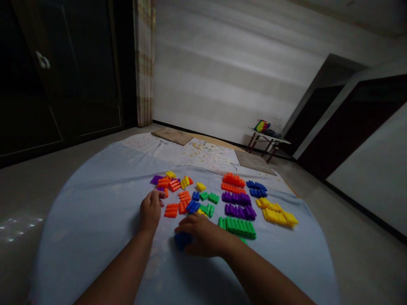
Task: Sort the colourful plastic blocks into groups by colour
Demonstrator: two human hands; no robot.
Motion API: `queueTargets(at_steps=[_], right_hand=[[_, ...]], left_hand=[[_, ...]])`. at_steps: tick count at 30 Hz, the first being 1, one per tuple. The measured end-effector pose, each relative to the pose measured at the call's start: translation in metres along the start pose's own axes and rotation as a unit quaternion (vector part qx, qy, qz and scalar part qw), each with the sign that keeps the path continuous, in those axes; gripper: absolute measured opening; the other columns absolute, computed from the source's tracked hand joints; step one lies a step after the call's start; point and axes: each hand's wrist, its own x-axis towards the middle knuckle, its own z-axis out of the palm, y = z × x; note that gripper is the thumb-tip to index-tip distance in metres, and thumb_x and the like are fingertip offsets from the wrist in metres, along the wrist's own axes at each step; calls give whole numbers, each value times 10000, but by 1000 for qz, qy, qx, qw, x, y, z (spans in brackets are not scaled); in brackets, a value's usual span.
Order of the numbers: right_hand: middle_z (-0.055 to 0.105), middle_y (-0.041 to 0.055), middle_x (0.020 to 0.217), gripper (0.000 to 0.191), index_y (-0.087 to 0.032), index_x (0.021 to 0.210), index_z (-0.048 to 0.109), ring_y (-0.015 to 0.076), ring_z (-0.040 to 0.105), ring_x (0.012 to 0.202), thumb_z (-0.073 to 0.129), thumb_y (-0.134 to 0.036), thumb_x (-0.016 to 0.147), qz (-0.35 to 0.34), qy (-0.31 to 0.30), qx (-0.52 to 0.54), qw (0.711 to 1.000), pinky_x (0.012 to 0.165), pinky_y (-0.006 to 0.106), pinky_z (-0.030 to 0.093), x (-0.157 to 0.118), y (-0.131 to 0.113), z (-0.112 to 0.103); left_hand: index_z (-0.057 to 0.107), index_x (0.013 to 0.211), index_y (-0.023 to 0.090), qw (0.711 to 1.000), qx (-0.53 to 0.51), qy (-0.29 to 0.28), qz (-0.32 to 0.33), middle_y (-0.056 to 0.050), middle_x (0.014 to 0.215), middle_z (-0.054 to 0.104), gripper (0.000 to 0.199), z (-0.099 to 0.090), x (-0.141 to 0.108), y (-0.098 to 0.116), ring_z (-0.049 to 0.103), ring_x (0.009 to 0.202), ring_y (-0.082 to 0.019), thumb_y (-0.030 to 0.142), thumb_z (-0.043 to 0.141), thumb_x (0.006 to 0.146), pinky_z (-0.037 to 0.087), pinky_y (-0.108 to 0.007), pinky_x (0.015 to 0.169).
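Now a dark-blue ribbed plastic block is held in the narrow grip of the right hand, at the near side of the table covered in pale-blue cloth, while the left hand is curled beside loose mixed-colour ribbed plastic pieces, its own grip impossible to tell. Over on the right, orange, purple, green, blue and yellow ribbed plastic rows are already grouped by colour; in the middle, it seems, plenty is left ungrouped.
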Motion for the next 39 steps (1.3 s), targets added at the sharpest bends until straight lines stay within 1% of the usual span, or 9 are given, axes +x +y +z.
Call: queueTargets(at_steps=[5,7,10,14,17,20,25,32,39], right_hand=[[606,80,1120,451,-206,1184,555,224,516,1020,642,-281,747,-14,-33,-58,998,882,336,373,6,3,6],[597,84,1126,505,-214,1212,534,229,516,1022,665,-315,734,-1,-6,-46,999,877,339,383,3,7,1],[580,81,1141,553,-230,1238,512,222,510,1045,692,-302,721,43,89,-7,995,898,339,390,-11,20,-17],[580,84,1113,523,-202,1224,523,197,530,1026,667,-182,721,129,225,12,966,889,324,414,-42,68,-51],[571,87,1151,515,-195,1196,547,204,514,1073,625,-94,698,206,270,-45,939,923,337,396,-68,119,-77],[597,75,1122,494,-204,1194,559,193,535,1037,573,-90,713,342,229,-149,899,896,300,403,-91,165,-98],[618,89,1115,470,-191,1136,608,242,525,1040,584,-102,675,443,171,-184,861,854,303,392,-112,214,-110],[619,34,1155,468,-289,1141,589,248,494,1077,587,-156,692,505,67,-200,837,826,316,357,-108,244,-98],[619,46,1137,421,-305,1083,613,261,485,1081,586,-147,693,529,29,-201,824,831,347,337,-107,254,-94]], left_hand=[[601,747,166,1000,10,-6,-4,8,533,533,370,-2,5,-4,510,517,-145,423,336,778,407,-252,480],[606,756,168,1000,18,-10,-10,4,569,555,351,-2,9,-9,518,535,-146,411,353,771,413,-254,495],[616,780,169,999,25,-12,-27,3,587,565,336,-2,13,-15,527,568,-151,408,380,767,417,-250,514],[624,811,174,998,29,-15,-58,4,590,558,336,-2,14,-16,526,599,-157,417,397,760,412,-242,509],[624,823,192,997,39,-16,-67,9,602,553,346,-3,12,-13,519,606,-156,432,384,759,409,-237,503],[622,816,196,996,43,-19,-72,7,614,552,354,-2,12,-11,524,617,-158,443,376,754,417,-238,509],[615,799,196,996,45,-24,-68,2,629,553,354,-2,13,-11,530,631,-160,441,366,745,425,-238,518],[600,766,204,995,60,-27,-73,1,619,547,337,-2,11,-2,535,636,-164,427,349,734,434,-244,534],[599,775,210,995,59,-28,-69,6,627,556,333,-1,13,-8,535,631,-167,431,353,735,435,-252,532]])
